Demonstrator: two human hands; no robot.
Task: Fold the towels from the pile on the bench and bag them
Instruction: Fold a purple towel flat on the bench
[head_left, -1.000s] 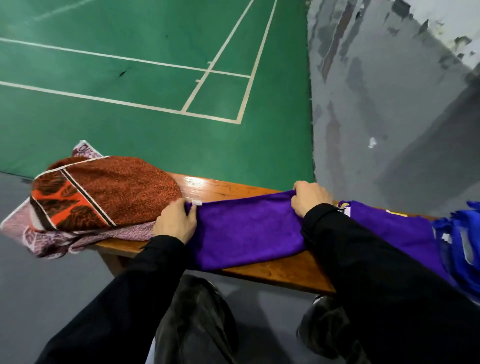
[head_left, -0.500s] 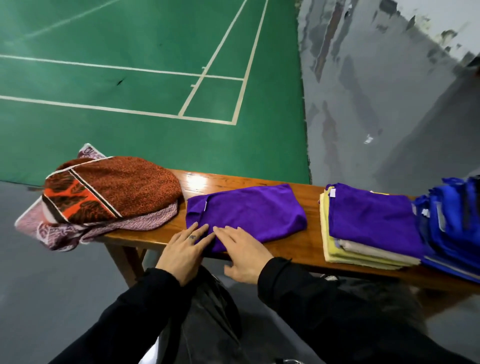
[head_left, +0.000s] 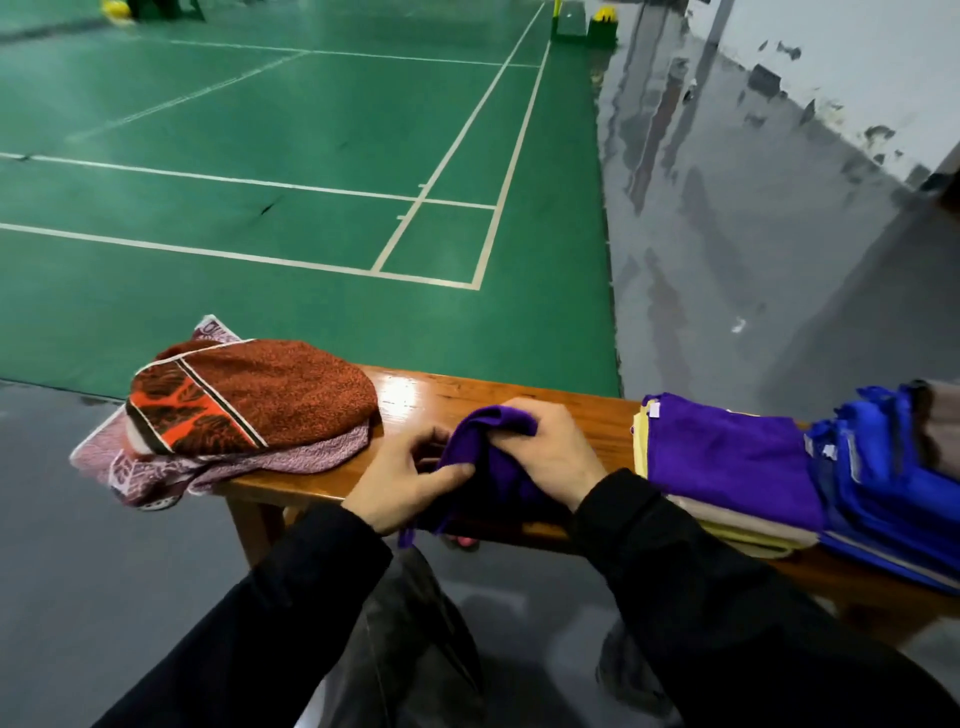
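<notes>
While both my left hand and right hand pinch the purple towel just left of the folded stack, I should square edges before creasing.

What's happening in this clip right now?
A person at a wooden bench holds a purple towel bunched between both hands: the left hand pinches one side, the right hand grips the top. To the left lies a pile of red-orange patterned towels, unfolded. To the right sits a folded stack topped in purple, with blue cloth beside it. No bag is clearly visible.
</notes>
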